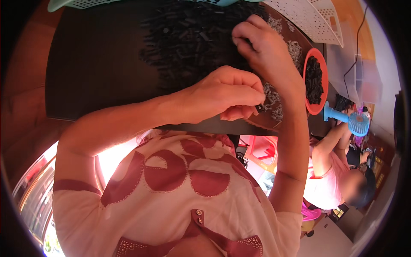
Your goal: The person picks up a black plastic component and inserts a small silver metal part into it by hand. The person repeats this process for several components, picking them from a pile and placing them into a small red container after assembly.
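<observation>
My left hand (229, 92) is closed in a pinch over the near edge of the dark table. A small black piece (258, 108) shows at its thumb and fingertips. Beside those fingertips lie small silvery metal parts (274, 100). Farther off, my right hand (261, 40) is curled shut at the right side of a wide pile of short black pieces (188, 43). Its fingertips hide whatever may be between them.
To the right, an orange bowl (327, 79) holds more black pieces. A blue handheld fan (357, 123) is beyond it. White perforated baskets (306, 19) stand at the far right, a teal basket (81, 3) at the far edge. Another person (329, 171) sits at right.
</observation>
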A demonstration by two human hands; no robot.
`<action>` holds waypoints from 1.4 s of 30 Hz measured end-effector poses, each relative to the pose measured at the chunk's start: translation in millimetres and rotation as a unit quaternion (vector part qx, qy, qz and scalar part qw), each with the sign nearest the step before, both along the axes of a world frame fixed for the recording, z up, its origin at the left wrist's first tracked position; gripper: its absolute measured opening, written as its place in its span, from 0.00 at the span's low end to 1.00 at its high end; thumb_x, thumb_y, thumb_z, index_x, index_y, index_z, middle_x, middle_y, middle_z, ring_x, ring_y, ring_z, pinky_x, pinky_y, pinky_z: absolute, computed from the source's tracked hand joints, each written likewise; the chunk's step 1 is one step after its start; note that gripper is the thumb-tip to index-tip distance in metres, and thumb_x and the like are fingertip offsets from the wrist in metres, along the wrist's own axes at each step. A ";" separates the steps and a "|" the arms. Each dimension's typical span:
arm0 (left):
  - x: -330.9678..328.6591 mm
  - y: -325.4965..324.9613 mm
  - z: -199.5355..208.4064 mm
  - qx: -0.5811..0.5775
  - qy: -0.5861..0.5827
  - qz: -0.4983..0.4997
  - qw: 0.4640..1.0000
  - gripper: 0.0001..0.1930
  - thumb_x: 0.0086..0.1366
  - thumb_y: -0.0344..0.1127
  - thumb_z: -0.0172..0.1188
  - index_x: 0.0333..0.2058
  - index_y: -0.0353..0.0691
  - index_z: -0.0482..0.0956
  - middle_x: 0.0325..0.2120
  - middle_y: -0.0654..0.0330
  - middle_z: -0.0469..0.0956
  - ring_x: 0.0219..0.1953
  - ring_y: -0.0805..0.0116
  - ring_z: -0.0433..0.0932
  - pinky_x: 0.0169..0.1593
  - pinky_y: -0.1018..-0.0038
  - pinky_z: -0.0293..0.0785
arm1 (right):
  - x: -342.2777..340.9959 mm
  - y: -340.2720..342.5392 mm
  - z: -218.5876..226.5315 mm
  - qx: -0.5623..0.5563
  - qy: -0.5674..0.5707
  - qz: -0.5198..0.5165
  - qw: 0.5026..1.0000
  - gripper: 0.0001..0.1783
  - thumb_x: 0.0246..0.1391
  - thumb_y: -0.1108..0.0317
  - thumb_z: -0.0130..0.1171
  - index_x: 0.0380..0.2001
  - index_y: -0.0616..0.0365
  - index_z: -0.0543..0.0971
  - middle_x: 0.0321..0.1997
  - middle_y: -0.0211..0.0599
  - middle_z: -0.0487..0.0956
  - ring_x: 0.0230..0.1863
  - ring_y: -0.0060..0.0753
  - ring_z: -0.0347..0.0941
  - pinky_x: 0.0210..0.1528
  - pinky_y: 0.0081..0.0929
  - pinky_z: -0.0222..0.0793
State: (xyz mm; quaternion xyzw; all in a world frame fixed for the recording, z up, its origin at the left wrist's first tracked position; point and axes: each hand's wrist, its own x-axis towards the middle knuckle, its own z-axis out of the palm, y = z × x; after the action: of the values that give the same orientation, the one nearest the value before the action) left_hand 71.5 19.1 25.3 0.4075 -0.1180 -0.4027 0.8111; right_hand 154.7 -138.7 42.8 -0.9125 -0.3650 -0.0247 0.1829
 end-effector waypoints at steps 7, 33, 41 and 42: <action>-1.1 0.0 0.1 0.011 -0.012 0.001 1.000 0.09 0.64 0.35 0.52 0.30 0.36 0.75 0.21 0.64 0.73 0.19 0.83 0.65 0.23 0.84 0.60 | -4.3 -8.8 3.4 0.005 0.005 -0.022 1.000 0.03 0.50 0.71 0.55 0.30 0.56 0.74 0.31 0.38 0.70 0.34 0.45 0.71 0.33 0.37 0.68; 2.3 -1.9 -6.8 -0.058 0.069 0.041 0.995 0.10 0.64 0.36 0.51 0.31 0.34 0.74 0.22 0.61 0.73 0.18 0.79 0.65 0.21 0.81 0.58 | -27.7 -13.4 28.4 0.198 0.234 -0.155 0.939 0.05 0.50 0.75 0.58 0.30 0.61 0.72 0.22 0.32 0.74 0.22 0.22 0.71 0.24 0.23 0.67; 7.0 -1.8 -6.5 -0.084 0.090 0.094 0.988 0.12 0.68 0.39 0.47 0.31 0.37 0.73 0.21 0.63 0.72 0.17 0.78 0.64 0.19 0.81 0.55 | -80.7 -26.9 41.4 0.282 0.125 -0.155 0.938 0.04 0.50 0.80 0.58 0.31 0.63 0.75 0.24 0.24 0.71 0.24 0.10 0.65 0.25 0.10 0.58; 6.8 -2.5 -5.2 -0.072 0.084 0.096 0.989 0.12 0.68 0.39 0.47 0.31 0.37 0.73 0.21 0.63 0.72 0.17 0.78 0.64 0.20 0.81 0.56 | -85.2 -28.7 42.4 0.306 0.142 -0.132 0.932 0.05 0.50 0.82 0.58 0.31 0.64 0.75 0.25 0.25 0.71 0.24 0.10 0.64 0.25 0.10 0.57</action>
State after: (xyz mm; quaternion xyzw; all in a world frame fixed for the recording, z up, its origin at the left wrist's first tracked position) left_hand 78.3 16.6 20.1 0.3219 -0.0384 -0.3458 0.8805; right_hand 69.5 -167.4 85.2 -0.8464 -0.1858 -0.0297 0.4981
